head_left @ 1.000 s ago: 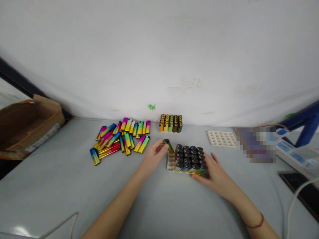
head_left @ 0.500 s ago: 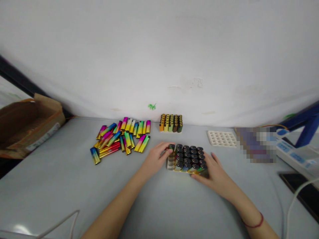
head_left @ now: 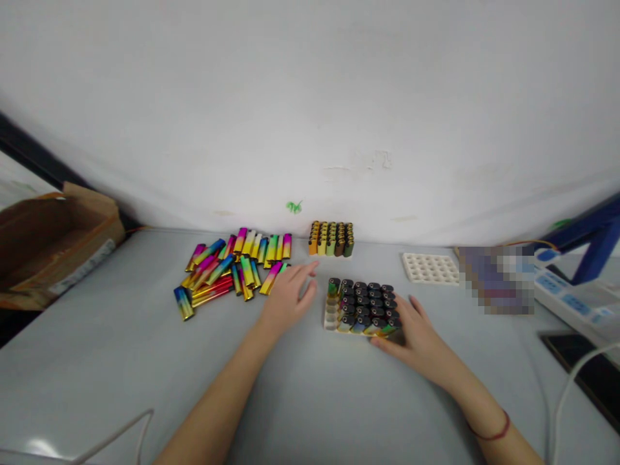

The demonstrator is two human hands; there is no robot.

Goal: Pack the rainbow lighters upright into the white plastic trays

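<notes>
A white tray [head_left: 331, 319] in the middle of the table holds several upright rainbow-coloured lighters [head_left: 365, 305] with black tops; its left column has one lighter at the far end and bare slots below. My right hand [head_left: 417, 329] rests against the tray's right front corner, fingers flat. My left hand [head_left: 287, 294] is open, fingers stretched out, between the tray and a loose pile of lighters [head_left: 232, 270], its fingertips over the pile's right edge.
A second small block of upright lighters [head_left: 332, 239] stands by the wall. An unfilled white tray [head_left: 429, 268] lies to the right, a cardboard box [head_left: 53, 239] at far left. White cables [head_left: 571, 387] and a device sit at right.
My left hand put the lighter it held into the tray's top-left slot, let go and moved left toward the loose pile. The right hand stayed on the tray.
</notes>
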